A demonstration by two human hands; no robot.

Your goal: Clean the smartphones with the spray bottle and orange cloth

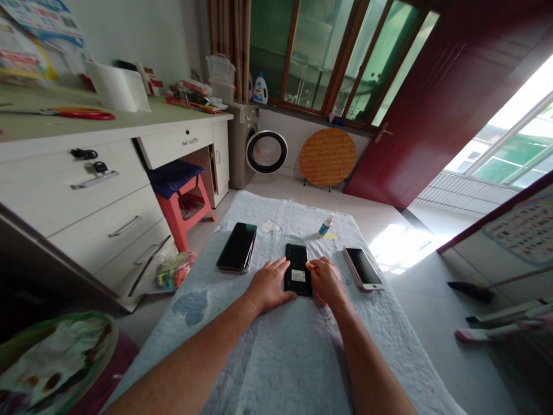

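A dark phone (pixel 296 256) with a whitish label lies at the middle of the cloth-covered table (pixel 302 351). My left hand (pixel 271 283) rests against its left edge, fingers spread and holding nothing. On its right edge, my right hand (pixel 327 280) has its fingers curled and pressed together, pinching the phone's side. To the left lies a larger black phone (pixel 238 246), seemingly on top of another flat item. A phone with a white front border (pixel 364 268) is on the right. Beyond my right hand stands a small spray bottle (pixel 325 226) with a blue label.
A long desk (pixel 181 119) with drawers runs along the left, with a paper roll (pixel 113 86) and red-handled scissors (pixel 84 113) on it. A red stool (pixel 184 202) stands beneath. At lower left is a bin (pixel 114 351). A washing machine (pixel 242 144) has its round door open.
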